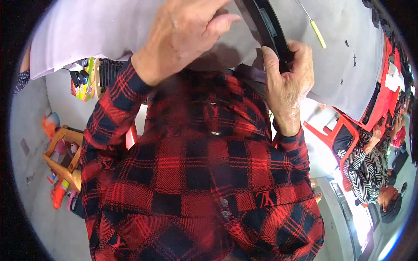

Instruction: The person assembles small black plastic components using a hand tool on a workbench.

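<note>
A long, curved black plastic strip [276, 37] with a greyish slot-like inset runs down from the top edge of the view. My right hand [289, 80] pinches its lower end between thumb and fingers. To the left of the strip is my left hand [185, 37], over the grey cloth-covered table [117, 26]. Its thumb sticks out apart from the fingers, whose tips are cut off by the upper edge. Nothing shows in that hand. On the cloth right of the strip lies a thin tool with a yellow handle [318, 34].
Small black scraps [354, 60] dot the cloth at right. Beyond them are a red plastic stool [331, 130] and a seated person in patterned clothes [363, 169]. At left stand a wooden stool [65, 152] with toys around it and a colourful bag [85, 82].
</note>
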A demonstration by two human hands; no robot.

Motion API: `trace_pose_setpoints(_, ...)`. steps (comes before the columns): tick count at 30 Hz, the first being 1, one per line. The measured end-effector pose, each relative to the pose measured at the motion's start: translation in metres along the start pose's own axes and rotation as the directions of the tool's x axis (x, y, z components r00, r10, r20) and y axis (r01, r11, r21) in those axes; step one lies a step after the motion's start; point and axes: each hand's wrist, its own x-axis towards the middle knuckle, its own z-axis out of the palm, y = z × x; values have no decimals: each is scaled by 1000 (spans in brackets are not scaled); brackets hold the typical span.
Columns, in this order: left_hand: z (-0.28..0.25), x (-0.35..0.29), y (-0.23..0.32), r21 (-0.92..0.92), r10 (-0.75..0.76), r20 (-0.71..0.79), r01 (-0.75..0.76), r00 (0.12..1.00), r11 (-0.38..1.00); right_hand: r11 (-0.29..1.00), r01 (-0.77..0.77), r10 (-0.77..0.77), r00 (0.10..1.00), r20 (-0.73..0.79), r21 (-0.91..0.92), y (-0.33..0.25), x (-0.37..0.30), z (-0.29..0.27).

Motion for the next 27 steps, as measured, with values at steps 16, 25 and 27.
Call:
trace_pose_setpoints(16, 31, -6, 10, -254, 2, 71, 16, 997, 967, 952, -66, 63, 998, 20, 300, -23, -14, 21)
trace_pose_setpoints(25, 21, -15, 13, -80, -247, 200, 267, 948, 961, 692, -365, 212, 928, 308, 623, -27, -12, 5)
trace_pose_setpoints(27, 18, -15, 11, -27, -273, 192, 284, 943, 959, 714, -346, 223, 936, 271, 608, -24, -6, -6)
